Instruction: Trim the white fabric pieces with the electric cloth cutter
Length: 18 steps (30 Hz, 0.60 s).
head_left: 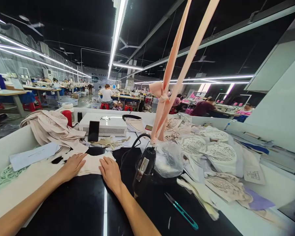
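Observation:
My left hand (pixel 72 166) lies flat, fingers together, on a small cream fabric piece (pixel 92 164) that rests on the black work surface (pixel 78 203). My right hand (pixel 111 173) presses the same piece from its right side, fingers stretched out. Just right of my right hand stands a black hand-held iron (pixel 145 170) with its cord looping up. A clear plastic bag (pixel 169 158) sits beside it, tied to pink fabric strips (pixel 173 75) hanging from above.
Teal thread snips (pixel 182 211) lie on the black surface. Lace cut pieces (pixel 218 154) pile up on the right. Beige garments (pixel 51 129), a red bottle (pixel 67 118), a white box (pixel 105 124) and a black phone (pixel 93 131) stand behind. Other workers sit at far tables.

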{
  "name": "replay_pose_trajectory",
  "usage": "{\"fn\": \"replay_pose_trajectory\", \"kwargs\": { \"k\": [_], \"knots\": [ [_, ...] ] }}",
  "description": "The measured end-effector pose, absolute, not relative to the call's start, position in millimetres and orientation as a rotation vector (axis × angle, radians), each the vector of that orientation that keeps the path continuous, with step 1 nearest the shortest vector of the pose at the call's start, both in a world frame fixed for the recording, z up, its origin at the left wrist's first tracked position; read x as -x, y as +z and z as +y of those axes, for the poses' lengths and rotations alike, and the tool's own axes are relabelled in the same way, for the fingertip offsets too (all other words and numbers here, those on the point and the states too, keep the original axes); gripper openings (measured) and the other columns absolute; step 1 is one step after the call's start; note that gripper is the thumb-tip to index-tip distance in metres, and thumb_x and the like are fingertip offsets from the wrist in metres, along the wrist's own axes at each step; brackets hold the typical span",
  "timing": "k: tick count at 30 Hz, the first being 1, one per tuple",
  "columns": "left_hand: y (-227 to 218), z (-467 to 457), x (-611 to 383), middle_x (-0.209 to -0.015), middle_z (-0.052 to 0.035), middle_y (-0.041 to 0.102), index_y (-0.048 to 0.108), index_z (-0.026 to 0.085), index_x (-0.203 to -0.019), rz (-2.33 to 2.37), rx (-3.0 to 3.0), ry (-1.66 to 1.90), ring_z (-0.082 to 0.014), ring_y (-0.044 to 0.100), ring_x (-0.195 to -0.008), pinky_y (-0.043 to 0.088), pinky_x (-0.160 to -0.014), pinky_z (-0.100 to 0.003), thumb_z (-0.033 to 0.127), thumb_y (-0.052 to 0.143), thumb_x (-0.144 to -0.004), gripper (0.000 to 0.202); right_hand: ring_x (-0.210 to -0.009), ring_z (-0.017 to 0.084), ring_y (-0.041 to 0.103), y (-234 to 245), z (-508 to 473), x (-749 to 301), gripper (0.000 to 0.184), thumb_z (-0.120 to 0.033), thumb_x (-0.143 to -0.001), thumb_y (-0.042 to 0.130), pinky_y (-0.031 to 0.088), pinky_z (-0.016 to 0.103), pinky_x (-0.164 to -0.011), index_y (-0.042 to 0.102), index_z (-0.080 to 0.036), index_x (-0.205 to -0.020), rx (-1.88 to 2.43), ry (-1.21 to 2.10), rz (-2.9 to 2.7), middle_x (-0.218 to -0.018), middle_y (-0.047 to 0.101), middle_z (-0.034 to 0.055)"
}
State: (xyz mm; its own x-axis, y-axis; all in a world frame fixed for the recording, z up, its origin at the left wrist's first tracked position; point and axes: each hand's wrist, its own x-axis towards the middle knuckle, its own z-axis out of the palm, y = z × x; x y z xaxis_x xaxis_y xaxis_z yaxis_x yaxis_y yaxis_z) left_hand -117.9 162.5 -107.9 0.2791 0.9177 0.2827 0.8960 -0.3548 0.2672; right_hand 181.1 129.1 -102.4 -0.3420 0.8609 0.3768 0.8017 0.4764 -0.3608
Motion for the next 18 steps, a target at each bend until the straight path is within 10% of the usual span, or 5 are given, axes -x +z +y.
{"fn": "replay_pose_trajectory", "kwargs": {
  "k": [9,13,18],
  "knots": [
    [-109.4,164.4,116.9,-0.166,-0.016,0.089,0.086,0.023,-0.165,1.781,-2.47,0.645,-0.0397,0.081,-0.16,0.068,-0.137,-0.061,0.043,0.044,-0.119,0.065,-0.164,0.041,0.078,-90.4,100.7,-164.5,0.05,-0.04,-0.124,0.088,0.066,0.07,-0.138,0.078,-0.025,-0.171,1.306,0.154,-2.185,-0.18,0.077,0.0172],
    [-104.7,171.2,121.5,-0.172,-0.0195,0.085,0.087,0.021,-0.166,1.778,-2.486,0.626,-0.043,0.077,-0.166,0.069,-0.134,-0.063,0.05,0.046,-0.116,0.07,-0.169,0.037,0.078,-92.9,48.7,-152.7,0.055,-0.044,-0.12,0.092,0.066,0.053,-0.142,0.08,-0.03,-0.172,1.149,0.164,-2.254,-0.182,0.08,0.0156],
    [-84.1,158.3,141.5,-0.172,-0.0162,0.086,0.091,0.022,-0.157,1.708,-2.589,0.788,-0.0445,0.073,-0.171,0.064,-0.14,-0.061,0.066,0.035,-0.123,0.079,-0.129,0.029,0.097,-132.4,-11.7,-130.3,0.045,-0.068,-0.102,0.108,0.08,0.032,-0.108,0.098,-0.036,-0.133,0.878,0.055,-2.419,-0.146,0.099,0.0011]
  ]
}}
